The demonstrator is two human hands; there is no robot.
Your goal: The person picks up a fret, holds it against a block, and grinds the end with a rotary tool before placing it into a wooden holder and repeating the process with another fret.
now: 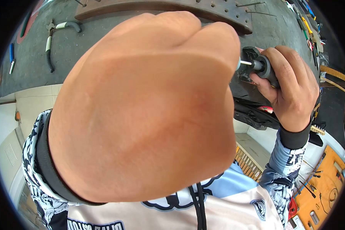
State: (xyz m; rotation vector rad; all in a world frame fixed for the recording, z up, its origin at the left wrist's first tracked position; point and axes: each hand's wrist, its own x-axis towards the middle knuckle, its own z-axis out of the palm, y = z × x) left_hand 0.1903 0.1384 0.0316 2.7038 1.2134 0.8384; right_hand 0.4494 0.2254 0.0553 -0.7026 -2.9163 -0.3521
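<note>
The right hand (291, 86) wraps the screwdriver (262, 67) handle — keep its shaft square to the dark part (249, 86) beside it, while the left hand (142, 111), fisted close to the camera, hides whatever it holds — cannot tell.

No text, label, brand or number can be read with certainty. The person's jersey (188, 214) carries large dark block lettering along the bottom edge of the view, but it is cut off and illegible. A small shield-shaped badge (260, 209) on the jersey near the right sleeve is too small to read. The patterned sleeves show graphics only, no readable words.
</note>
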